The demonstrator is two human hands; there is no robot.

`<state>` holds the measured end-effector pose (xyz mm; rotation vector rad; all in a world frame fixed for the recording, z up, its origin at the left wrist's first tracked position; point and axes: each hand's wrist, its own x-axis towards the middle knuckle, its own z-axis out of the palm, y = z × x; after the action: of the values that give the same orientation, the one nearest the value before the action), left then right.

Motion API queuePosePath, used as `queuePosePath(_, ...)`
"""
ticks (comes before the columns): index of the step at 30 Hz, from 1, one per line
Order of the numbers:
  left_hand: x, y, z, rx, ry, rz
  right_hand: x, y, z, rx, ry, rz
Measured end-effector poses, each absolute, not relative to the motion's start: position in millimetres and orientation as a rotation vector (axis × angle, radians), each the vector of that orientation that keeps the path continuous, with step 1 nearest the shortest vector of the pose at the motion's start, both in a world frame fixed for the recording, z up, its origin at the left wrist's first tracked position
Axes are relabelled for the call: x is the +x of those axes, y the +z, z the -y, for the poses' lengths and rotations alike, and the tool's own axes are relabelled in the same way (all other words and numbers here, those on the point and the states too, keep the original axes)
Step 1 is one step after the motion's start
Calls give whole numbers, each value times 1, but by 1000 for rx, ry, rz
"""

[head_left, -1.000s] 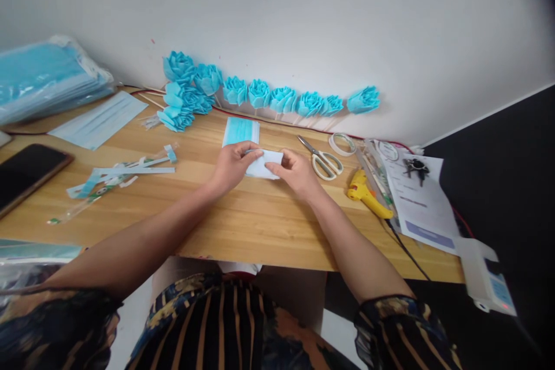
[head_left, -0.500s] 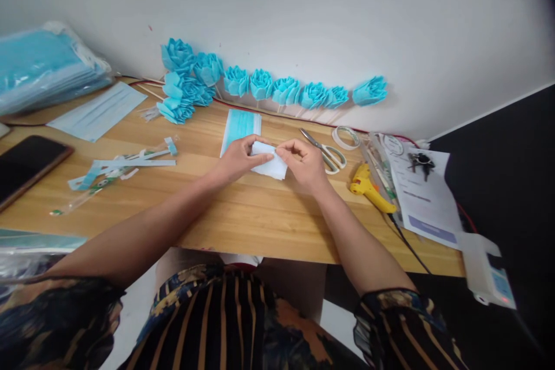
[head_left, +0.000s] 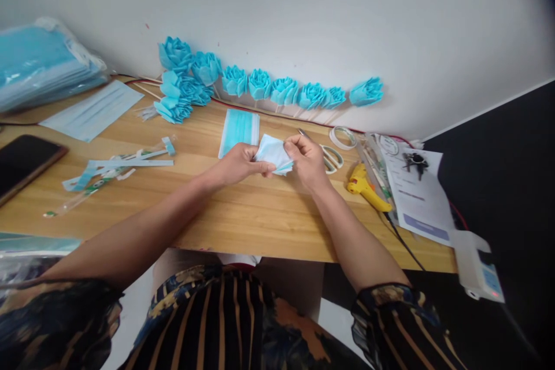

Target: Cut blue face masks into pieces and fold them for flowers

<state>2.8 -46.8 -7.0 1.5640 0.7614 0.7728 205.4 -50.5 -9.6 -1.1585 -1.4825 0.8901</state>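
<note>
Between my two hands is a small stack of pale blue fabric squares (head_left: pixel 274 151), held above the table. My left hand (head_left: pixel 243 163) grips its left side, thumb lying across the lower corner. On the right edge, my right hand (head_left: pixel 307 159) pinches a corner between thumb and fingertips. Just behind my left hand lies a flat blue face mask (head_left: pixel 240 132). White-handled scissors (head_left: pixel 333 159) rest beyond my right hand, their blades partly hidden by it.
Several blue fabric flowers (head_left: pixel 284 91) on sticks lean along the wall. A yellow glue gun (head_left: pixel 366 188), a tape roll (head_left: pixel 343 137), keys (head_left: pixel 417 163) and papers (head_left: pixel 422 202) lie right. Cut strips (head_left: pixel 130 163), a phone (head_left: pixel 28 165) and bagged masks (head_left: pixel 43 66) are left.
The stack has turned, and its edges now show several fanned layers. My left thumb sits lower on it, and my right hand has shifted slightly along its right edge.
</note>
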Motion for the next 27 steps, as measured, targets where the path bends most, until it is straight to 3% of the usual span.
queuePosePath(11, 7, -8, 44, 1313, 995, -864, 207, -10, 51, -1169, 885, 1538)
queuePosePath(20, 7, -10, 44, 1081, 1152, -889, 193, -20, 52, -1040, 1319, 1436)
queuePosePath(27, 8, -18, 36, 994, 1128, -858, 199, -23, 48, -1172, 1054, 1636)
